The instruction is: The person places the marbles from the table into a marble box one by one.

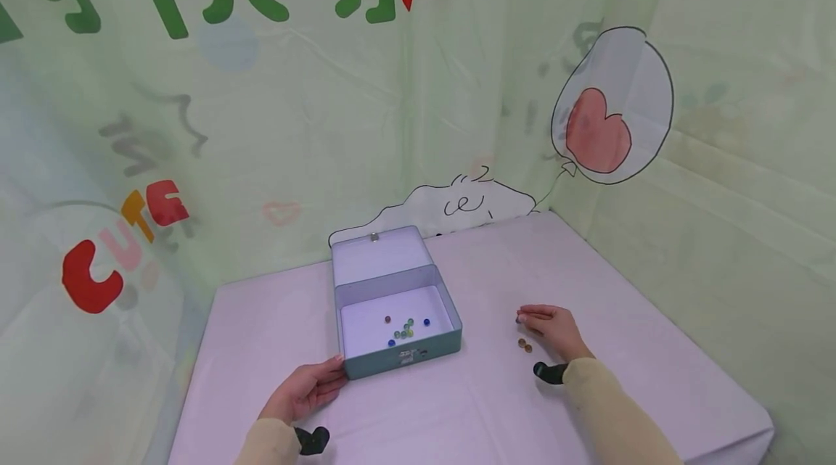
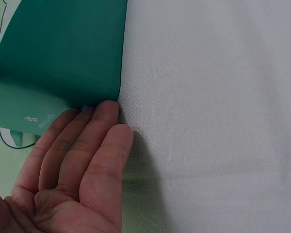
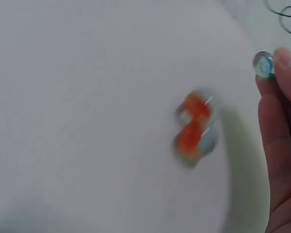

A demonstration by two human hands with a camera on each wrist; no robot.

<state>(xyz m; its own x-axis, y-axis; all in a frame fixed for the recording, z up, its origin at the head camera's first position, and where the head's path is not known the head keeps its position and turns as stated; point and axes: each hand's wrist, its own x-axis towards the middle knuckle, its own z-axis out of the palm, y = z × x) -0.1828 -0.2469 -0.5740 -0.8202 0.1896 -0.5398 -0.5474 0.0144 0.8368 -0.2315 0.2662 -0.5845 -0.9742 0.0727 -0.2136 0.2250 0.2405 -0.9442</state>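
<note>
A clear marble with blue in it (image 3: pixel 264 64) is pinched between the thumb and fingertips of my right hand (image 1: pixel 554 328), just above the table. Two amber marbles (image 1: pixel 525 345) lie close together on the cloth near that hand; in the right wrist view they look orange and blurred. My left hand (image 1: pixel 312 387) rests with extended fingers against the near left corner of a green metal box (image 1: pixel 434 342). The left wrist view shows those fingertips touching the box's green side (image 2: pixel 63 58). Inside the box lie several marbles (image 1: pixel 427 322), blue, greenish and one reddish brown.
The box's lid (image 1: pixel 382 258) stands open, tipped toward the back. A pale cloth covers the table (image 1: pixel 490 407), whose right edge (image 1: pixel 653 289) runs beside a printed curtain (image 1: pixel 313 124). Dark straps or mounts (image 1: pixel 548 373) sit at both wrists.
</note>
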